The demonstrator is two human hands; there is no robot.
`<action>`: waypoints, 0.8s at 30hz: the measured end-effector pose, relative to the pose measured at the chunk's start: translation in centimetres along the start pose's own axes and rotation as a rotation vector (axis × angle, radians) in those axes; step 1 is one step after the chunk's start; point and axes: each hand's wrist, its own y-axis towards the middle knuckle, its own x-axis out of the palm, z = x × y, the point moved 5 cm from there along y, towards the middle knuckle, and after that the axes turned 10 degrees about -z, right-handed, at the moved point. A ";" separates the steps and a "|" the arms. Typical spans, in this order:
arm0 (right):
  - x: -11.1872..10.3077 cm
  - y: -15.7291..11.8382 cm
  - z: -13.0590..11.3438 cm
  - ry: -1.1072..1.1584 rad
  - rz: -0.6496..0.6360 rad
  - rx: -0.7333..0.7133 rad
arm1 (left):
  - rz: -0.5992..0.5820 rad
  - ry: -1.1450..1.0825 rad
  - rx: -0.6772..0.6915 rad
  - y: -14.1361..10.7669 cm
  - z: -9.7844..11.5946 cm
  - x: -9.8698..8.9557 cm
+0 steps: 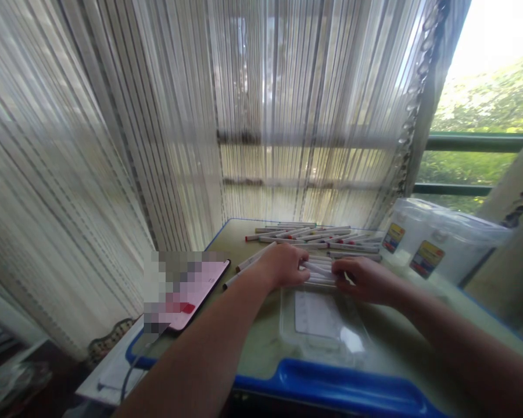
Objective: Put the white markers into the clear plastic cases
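Several white markers (pixel 319 269) lie side by side between my two hands at the middle of the table. My left hand (pixel 286 264) has its fingers curled round their left ends. At their right ends my right hand (pixel 361 277) closes with bent fingers. Just in front of the hands lies a clear plastic lid (pixel 287 328) with a white paper (pixel 316 313) on or under it. Behind the hands is a loose spread of white markers with coloured ends (pixel 305 233). Two more markers, one of them a marker (pixel 255 258) with a brown end, stick out beside my left hand.
A clear plastic box (pixel 444 232) with labels stands at the table's right. On the left lies a phone (pixel 200 290) with a cable. The table (pixel 261 348) has a raised blue front edge. Curtains (pixel 265 116) hang behind it.
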 end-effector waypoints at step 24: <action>-0.2 -0.1 -1.1 0.058 -0.074 -0.070 | -0.116 0.085 0.027 -0.2 0.2 0.5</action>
